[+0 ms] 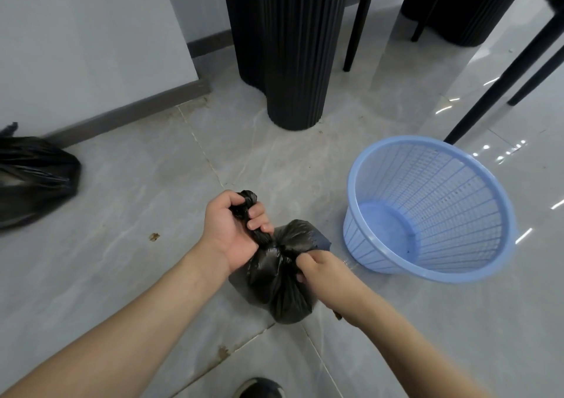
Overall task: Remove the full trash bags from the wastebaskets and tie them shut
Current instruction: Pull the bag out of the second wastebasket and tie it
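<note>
Second black trash bag is cut off by the left edge; its knot barely shows. Shoe is clipped at the bottom edge. Chair legs and fluted black table base run out the top. Right hand hides part of the black trash bag's neck; its fingers are mostly tucked behind plastic. Bag contents can't be seen.

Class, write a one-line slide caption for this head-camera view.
Left hand and right hand grip the neck of a black trash bag beside an empty blue wastebasket.
</note>
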Available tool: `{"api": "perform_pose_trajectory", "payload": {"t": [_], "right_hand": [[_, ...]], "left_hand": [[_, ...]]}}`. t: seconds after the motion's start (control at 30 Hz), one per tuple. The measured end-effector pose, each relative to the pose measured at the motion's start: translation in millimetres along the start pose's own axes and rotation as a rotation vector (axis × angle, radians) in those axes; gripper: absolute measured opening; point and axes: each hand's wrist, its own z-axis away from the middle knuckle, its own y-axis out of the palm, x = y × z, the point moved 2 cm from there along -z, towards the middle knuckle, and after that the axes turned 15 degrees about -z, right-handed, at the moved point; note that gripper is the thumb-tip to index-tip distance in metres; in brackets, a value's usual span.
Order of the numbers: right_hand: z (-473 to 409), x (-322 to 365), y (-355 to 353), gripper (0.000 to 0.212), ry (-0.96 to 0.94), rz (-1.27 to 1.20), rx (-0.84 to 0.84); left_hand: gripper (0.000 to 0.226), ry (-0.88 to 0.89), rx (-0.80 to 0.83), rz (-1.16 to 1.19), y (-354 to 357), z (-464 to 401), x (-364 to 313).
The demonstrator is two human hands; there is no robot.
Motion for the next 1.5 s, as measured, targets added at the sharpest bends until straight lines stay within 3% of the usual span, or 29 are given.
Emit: {"api": "perform_pose_trajectory", "payload": {"t": [0.13, 0.3, 0.37, 0.47, 0.57, 0.77, 0.87, 1.0, 1.13, 1.23, 1.5], "right_hand": [[-3, -13, 1, 0.051, -0.085, 0.087, -0.006], [-12, -27, -17, 0.054, -0.070, 0.038, -0.082], [-12, -27, -16, 0.055, -0.056, 0.011, -0.082], [-8, -30, -13, 0.050, 0.052, -0.209, -0.049], [-5, -28, -12, 0.040, 0.167, -0.654, 0.011], [-6, -17, 0, 0.027, 0.296, -1.365, 0.166], [-2, -13, 10, 0.015, 0.274, -1.595, 0.315], [-6, -15, 8, 0.016, 0.221, -1.782, 0.259], [-9, -15, 5, 0.018, 0.093, -1.787, 0.196], [-11, -10, 9, 0.020, -0.018, -1.605, 0.200], [-13, -3, 20, 0.017, -0.151, -0.569, 0.068]], "left_hand": [[0.013, 0.020, -0.012, -0.020, -4, -1, -2], [0.007, 0.040, -0.306, -0.128, -52, -10, -13], [0.010, 0.057, -0.318, -0.212, -64, -9, -11], [0.017, 0.100, -0.171, -0.599, -61, -5, -11], [0.029, 0.081, -0.035, -1.145, -51, 0, -20], [0.015, -0.025, 0.110, -2.096, -38, 12, -19], [0.016, 0.015, 0.079, -2.354, -37, 14, -10], [0.029, 0.102, -0.044, -2.442, -37, 17, -8], [0.034, -0.062, 0.262, -2.447, -26, 29, 5], [0.024, -0.026, 0.437, -2.445, -13, 47, 11], [0.022, 0.101, 0.347, -2.397, -14, 65, -35]]}}
